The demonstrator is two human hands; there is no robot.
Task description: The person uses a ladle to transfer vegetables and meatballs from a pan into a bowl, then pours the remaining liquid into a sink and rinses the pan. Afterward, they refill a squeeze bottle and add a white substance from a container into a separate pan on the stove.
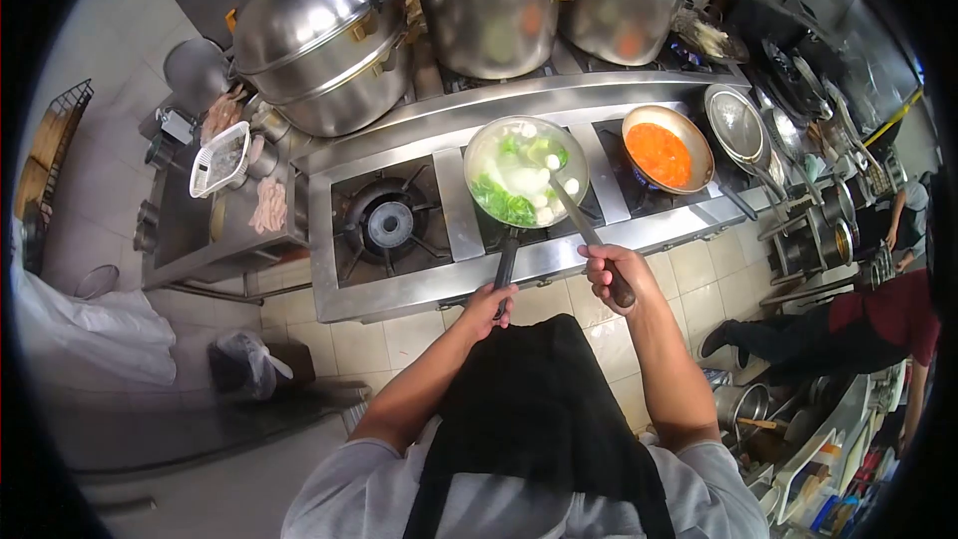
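Your left grip (491,306) clasps the frying pan (468,162) by its handle (508,260); your right grip (617,277) is wrapped around a ladle (581,220) dipped among greens (506,202). The pan sits on the stove (459,205), between a burner (389,225) and a skillet (707,162) of orange sauce (659,152), stockpots (479,32) crowding behind.

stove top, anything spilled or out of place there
Nothing stands out on the stove. The pan of greens looks in order, its handle in the left hand and a long utensil in the right hand. The pan of orange food looks tidy too, with no obvious spill around either.
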